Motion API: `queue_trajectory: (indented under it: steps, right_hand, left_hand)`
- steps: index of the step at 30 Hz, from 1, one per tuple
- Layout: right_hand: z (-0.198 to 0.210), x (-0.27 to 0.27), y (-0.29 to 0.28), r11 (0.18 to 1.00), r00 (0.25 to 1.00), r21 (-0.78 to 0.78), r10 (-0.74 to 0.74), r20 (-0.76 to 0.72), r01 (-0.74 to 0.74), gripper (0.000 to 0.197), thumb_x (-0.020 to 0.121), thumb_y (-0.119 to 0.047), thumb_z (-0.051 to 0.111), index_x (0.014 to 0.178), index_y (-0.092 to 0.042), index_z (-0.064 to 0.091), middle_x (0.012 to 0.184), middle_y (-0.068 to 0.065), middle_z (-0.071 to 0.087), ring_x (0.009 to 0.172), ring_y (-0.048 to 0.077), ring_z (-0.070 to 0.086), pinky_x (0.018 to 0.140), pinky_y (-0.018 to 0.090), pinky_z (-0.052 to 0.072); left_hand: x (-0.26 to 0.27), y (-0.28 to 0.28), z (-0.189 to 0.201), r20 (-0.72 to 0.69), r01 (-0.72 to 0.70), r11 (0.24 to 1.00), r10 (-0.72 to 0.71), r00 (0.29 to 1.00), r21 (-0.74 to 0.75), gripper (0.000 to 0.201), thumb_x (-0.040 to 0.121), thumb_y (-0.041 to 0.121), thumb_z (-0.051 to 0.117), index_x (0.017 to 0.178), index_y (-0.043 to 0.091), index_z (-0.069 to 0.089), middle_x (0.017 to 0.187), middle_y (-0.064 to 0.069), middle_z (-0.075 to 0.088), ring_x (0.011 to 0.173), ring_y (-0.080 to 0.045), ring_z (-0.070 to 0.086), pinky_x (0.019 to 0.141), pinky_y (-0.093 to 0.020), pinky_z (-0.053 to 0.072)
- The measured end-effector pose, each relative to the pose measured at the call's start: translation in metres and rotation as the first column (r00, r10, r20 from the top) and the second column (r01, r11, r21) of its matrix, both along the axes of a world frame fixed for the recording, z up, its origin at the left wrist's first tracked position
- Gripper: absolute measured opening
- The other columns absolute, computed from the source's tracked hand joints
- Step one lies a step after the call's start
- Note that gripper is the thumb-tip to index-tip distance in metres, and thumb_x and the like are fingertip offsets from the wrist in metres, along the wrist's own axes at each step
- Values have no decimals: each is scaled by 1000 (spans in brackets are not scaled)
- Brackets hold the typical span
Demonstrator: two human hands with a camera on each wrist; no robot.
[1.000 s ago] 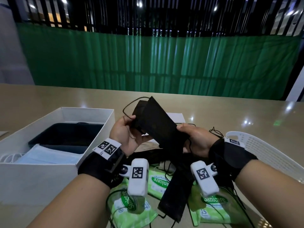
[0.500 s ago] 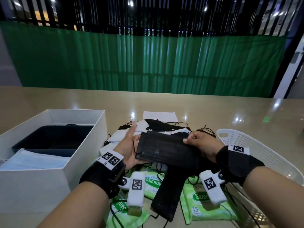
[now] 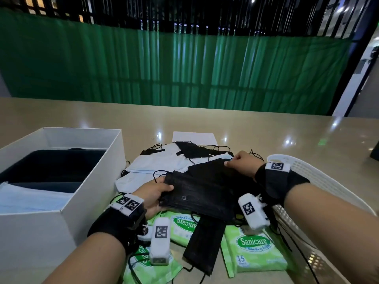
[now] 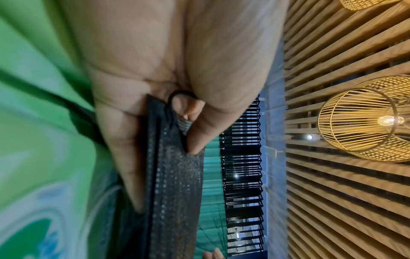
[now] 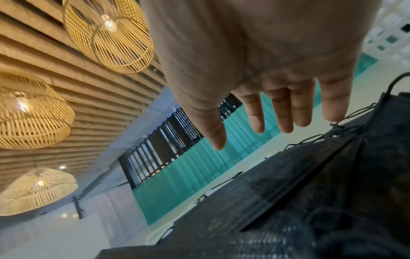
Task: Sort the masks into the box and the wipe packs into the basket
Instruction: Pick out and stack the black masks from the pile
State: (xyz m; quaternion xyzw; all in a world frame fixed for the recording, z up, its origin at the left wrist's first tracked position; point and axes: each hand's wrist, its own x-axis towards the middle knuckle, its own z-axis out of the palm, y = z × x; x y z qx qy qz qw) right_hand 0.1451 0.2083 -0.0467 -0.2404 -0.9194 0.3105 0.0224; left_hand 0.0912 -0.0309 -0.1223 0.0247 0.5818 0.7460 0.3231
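My left hand (image 3: 164,191) pinches the left end of a black mask stack (image 3: 196,193) between thumb and fingers; the left wrist view shows that grip (image 4: 159,150) on the masks (image 4: 177,192). My right hand (image 3: 231,162) rests at the far right corner of the black masks. Its fingers (image 5: 286,113) hang straight over the masks (image 5: 266,210), and the little finger touches the ear loops. The white box (image 3: 61,214) at left holds light blue masks (image 3: 30,197). Green wipe packs (image 3: 254,249) lie under my wrists. The white basket (image 3: 307,175) stands at right.
Loose light blue masks (image 3: 155,162) and black ones with tangled loops are piled mid-table behind my hands. Another black mask (image 3: 205,242) lies across the wipe packs (image 3: 184,224). A white sheet (image 3: 194,137) lies farther back. The basket's inside is mostly hidden by my right arm.
The black masks came down from chest height to just above the pile. My right hand let go of the mask's right edge and now lies at its far corner.
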Motion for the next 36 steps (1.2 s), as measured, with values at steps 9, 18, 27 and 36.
queue_trajectory:
  steps: [9,18,27,36]
  right_hand:
    - [-4,-19,0,985,965,158,21,261,-64,47,93,-34,56,132,-8,48,133,9,54,120,24,52,79,18,33]
    - [-5,-29,21,984,1000,175,-6,6,5,32,91,-26,59,111,-2,65,109,16,66,98,28,61,64,26,38]
    - [41,-7,42,990,840,-53,-140,-525,131,27,93,-17,52,118,-11,60,108,11,64,104,28,60,89,33,46]
    - [52,17,35,769,812,-632,-306,-498,-98,18,98,-7,43,105,-20,53,93,1,61,76,13,59,59,29,51]
  left_hand:
    - [-6,-1,-4,85,-55,998,54,995,9,29,97,3,34,103,10,61,87,-14,70,76,-26,67,57,-39,58]
    - [-3,0,-1,151,-99,993,89,985,59,27,98,6,34,100,9,61,94,-16,66,83,-28,63,59,-42,58]
    - [3,-1,4,149,-104,992,93,985,74,30,98,2,31,94,8,60,85,-16,66,79,-27,62,52,-42,57]
    - [-3,-1,-2,152,-102,993,93,984,51,28,98,6,31,92,10,58,85,-16,66,80,-27,61,53,-46,56]
